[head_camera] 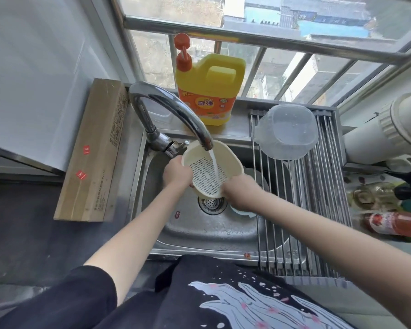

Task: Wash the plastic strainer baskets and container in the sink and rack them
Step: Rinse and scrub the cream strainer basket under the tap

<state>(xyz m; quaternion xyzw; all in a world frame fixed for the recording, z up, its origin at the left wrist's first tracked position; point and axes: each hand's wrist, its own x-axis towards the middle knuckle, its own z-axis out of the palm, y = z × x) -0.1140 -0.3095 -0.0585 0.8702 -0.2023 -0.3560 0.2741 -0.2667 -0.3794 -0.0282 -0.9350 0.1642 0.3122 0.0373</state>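
Observation:
A cream plastic strainer basket (pixel 207 172) is tilted under the running faucet (pixel 173 115), and water streams onto its perforated inside. My left hand (pixel 177 173) grips its left rim. My right hand (pixel 241 192) grips its lower right edge. Both hands hold it above the steel sink (pixel 199 231). A pale blue-green piece (pixel 240 212) shows in the sink under my right wrist, mostly hidden. A clear plastic container (pixel 287 131) lies upside down on the roll-up rack (pixel 318 186) over the sink's right side.
A yellow detergent jug (pixel 210 89) with an orange pump stands on the ledge behind the faucet. A long cardboard box (pixel 93 150) lies left of the sink. Bottles (pixel 394 224) and a white pipe (pixel 389 134) crowd the right counter. The drain (pixel 211 205) sits below the basket.

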